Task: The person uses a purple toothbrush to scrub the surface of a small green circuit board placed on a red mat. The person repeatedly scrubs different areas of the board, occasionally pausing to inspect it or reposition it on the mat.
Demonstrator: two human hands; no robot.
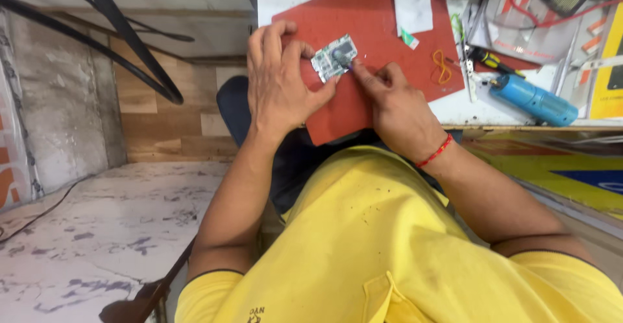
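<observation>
Head view: The left hand (278, 80) grips a small circuit board (333, 57) by its edge, thumb and fingers pinching it just above a red mat (376, 44). The right hand (397, 106) pinches a thin tool whose tip touches the board. A blue tool (535, 100) and a screwdriver (493, 60) lie well apart to the right.

Two hands over a small circuit board on a red mat

The left hand (279, 83) pins the small circuit board (333, 57) against the red mat (383, 44) with thumb and fingertips at its edges. The right hand (396, 106), a red thread at its wrist, presses a fingertip onto the board's lower right corner. Farther right on the counter (454, 110) lie a blue cylindrical tool (533, 100), a screwdriver (493, 60) and an orange rubber band (442, 66).
</observation>
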